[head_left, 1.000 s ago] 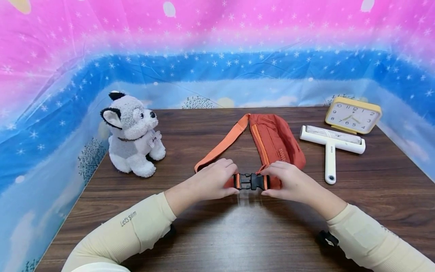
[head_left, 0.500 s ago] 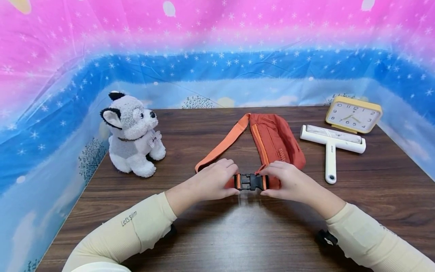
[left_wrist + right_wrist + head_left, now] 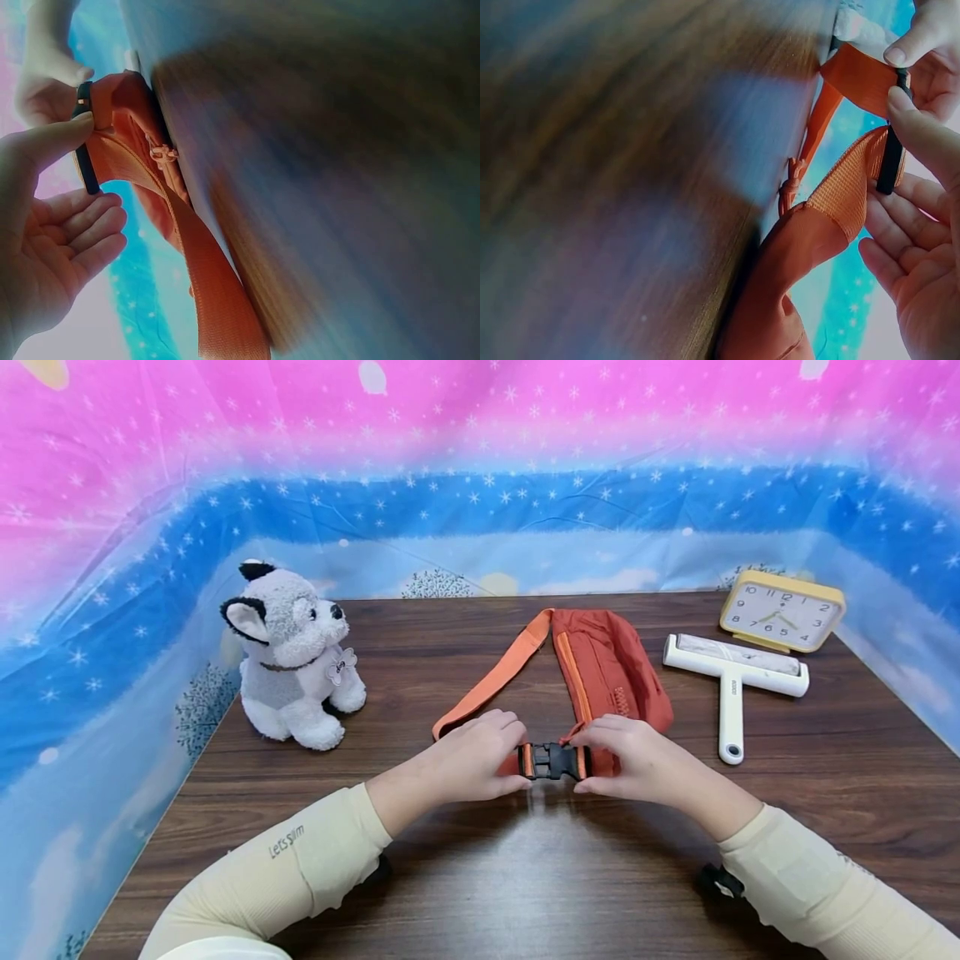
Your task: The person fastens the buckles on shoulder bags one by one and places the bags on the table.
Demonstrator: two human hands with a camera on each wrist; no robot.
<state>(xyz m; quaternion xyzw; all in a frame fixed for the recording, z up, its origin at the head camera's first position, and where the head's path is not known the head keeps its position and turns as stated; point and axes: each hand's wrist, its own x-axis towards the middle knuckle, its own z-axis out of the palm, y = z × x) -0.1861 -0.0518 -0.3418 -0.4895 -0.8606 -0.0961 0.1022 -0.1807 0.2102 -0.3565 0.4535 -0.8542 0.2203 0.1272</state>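
A rust-red waist bag [image 3: 618,668] lies at mid-table, its orange strap [image 3: 495,683] looping out to the left. In front of it, a black side-release buckle bridges my two hands. My left hand [image 3: 474,760] pinches the pronged half [image 3: 536,761] between thumb and fingers. From the other side my right hand [image 3: 632,762] pinches the socket half [image 3: 566,762]. The prongs reach into the socket, with part of them still showing between the halves. In the right wrist view, the right thumb [image 3: 909,112] presses on one narrow edge of the buckle [image 3: 890,161], fingertips at the opposite edge.
A white and grey plush dog [image 3: 292,668] sits on the left of the wooden table [image 3: 480,877]. To the right lie a white lint roller [image 3: 731,710] and, behind it, a yellow clock [image 3: 782,612]. A patterned cloth [image 3: 480,510] surrounds the table's back and sides.
Both hands have come slightly closer together, and the two buckle halves overlap a little more. The bag and the other objects stay in place.
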